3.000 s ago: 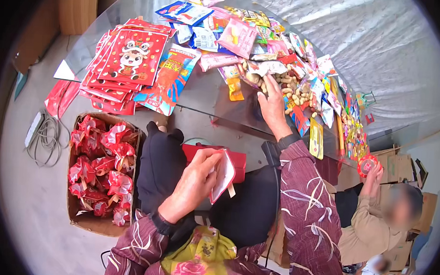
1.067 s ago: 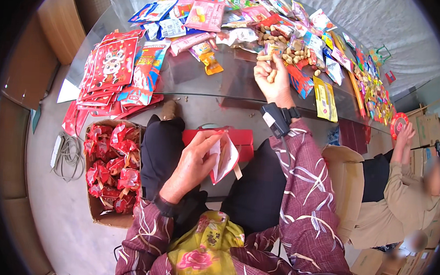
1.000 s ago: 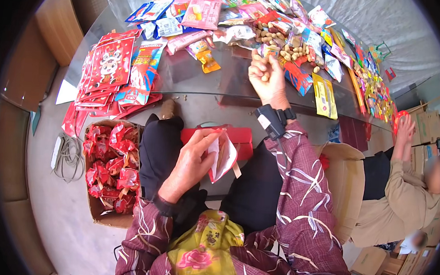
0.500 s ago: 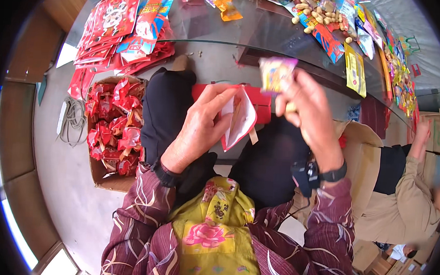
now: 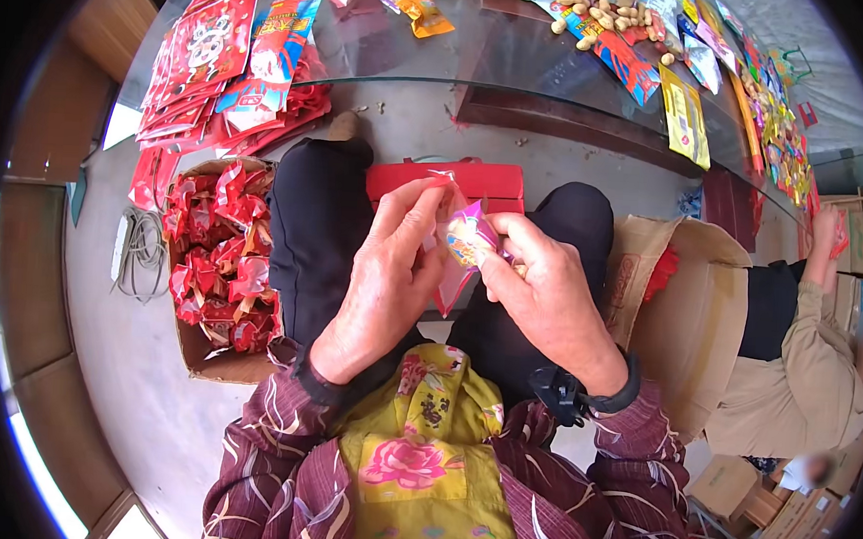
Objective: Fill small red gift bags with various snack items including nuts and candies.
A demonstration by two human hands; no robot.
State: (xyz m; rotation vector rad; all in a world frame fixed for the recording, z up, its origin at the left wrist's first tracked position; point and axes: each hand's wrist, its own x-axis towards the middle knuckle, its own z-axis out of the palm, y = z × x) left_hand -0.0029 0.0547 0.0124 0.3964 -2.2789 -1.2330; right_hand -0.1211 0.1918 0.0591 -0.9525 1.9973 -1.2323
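My left hand (image 5: 390,258) is closed on the edge of a red paper-like bag (image 5: 450,292), whose mouth faces my other hand. Between the thumb and fingers of my right hand (image 5: 540,280) is a small purple-and-yellow snack packet (image 5: 469,234), right at the bag's mouth. A pale bit, perhaps a peanut, shows under the right fingers. Behind both hands lies a flat red case or box (image 5: 499,183) by my knees. How far the packet reaches into the bag is hidden by my fingers.
A glass table (image 5: 394,63) spans the far side, bearing flat red bags (image 5: 208,58), peanuts (image 5: 601,17) and assorted candies (image 5: 785,132). At left stands a carton (image 5: 214,364) of filled, tied red bags. An open carton (image 5: 687,332) is at right, beside another person (image 5: 797,376).
My right hand has come down and left, bringing the snack packet from near the table edge to the bag's mouth. The left hand still holds the bag, now tilted more upright.
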